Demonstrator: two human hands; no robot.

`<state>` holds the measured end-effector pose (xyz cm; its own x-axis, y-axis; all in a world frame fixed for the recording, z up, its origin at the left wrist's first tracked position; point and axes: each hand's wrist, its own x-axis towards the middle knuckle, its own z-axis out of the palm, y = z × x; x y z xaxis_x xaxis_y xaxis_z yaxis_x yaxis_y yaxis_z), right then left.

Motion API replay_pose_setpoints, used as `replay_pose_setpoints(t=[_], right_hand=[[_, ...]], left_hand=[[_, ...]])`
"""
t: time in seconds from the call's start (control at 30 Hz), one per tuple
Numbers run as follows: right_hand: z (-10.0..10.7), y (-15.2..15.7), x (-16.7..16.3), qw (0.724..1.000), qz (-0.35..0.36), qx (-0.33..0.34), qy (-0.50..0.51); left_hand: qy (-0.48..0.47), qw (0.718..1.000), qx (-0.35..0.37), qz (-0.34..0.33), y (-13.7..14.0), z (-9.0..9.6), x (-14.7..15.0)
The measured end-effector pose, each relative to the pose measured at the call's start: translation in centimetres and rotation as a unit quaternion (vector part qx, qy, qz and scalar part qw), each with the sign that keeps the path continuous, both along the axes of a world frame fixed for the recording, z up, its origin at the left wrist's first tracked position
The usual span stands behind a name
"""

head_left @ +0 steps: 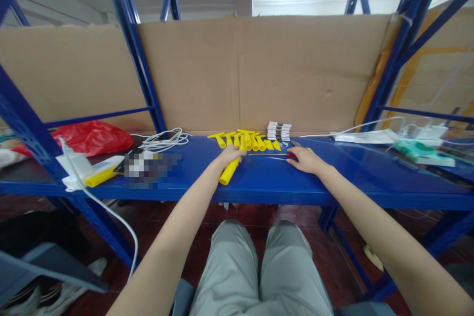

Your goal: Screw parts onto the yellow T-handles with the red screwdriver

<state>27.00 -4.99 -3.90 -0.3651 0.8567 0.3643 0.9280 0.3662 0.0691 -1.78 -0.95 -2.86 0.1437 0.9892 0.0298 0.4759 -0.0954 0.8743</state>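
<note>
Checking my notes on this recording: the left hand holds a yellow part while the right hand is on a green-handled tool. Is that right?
Not quite: in the head view, the tool handle at the right hand is red, not green. The left hand does hold a yellow part.

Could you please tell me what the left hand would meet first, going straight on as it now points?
Probably the row of yellow pieces just beyond the left hand, though the exact gap is unclear.

Head view, facing forward, down over bench (pixel 355 177)
</note>
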Motion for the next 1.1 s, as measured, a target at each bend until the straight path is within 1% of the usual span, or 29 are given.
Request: replay_pose_setpoints(t=[0.33,0.53,0.67,0.8,0.87,0.97,1.1], right_hand=[[0.1,0.0,-0.3,1.000,-0.010,-0.013,0.011],[0.7,0.0,-1.1,1.000,0.013,0.009,-0.016],[1.8,0.1,-3.7,0.998,0.028,0.019,-0.051],[3.0,0.8,-7.9,0.996,0.069,0.032,-0.037],[3.2,1.4,-9.8,0.996,0.085,0.033,-0.023],[2.7,2.3,-11.8,0.995,0.088,0.038,0.000],[1.1,2.6,-12.3,0.995,0.082,0.048,0.038]], left_hand=[[-0.002,1.000,-0.002,0.004,-0.3,0.2,0.2],[-0.006,1.000,-0.004,0.004,-0.7,0.5,0.3],[-0.003,1.000,0.000,0.002,-0.9,0.6,0.4],[-0.012,1.000,0.003,-0.004,-0.9,0.6,0.3],[-0.013,1.000,0.004,-0.006,-0.8,0.6,0.3],[-0.008,1.000,0.007,-0.010,-0.8,0.8,0.4],[-0.006,1.000,0.009,-0.023,-1.0,1.0,0.6]])
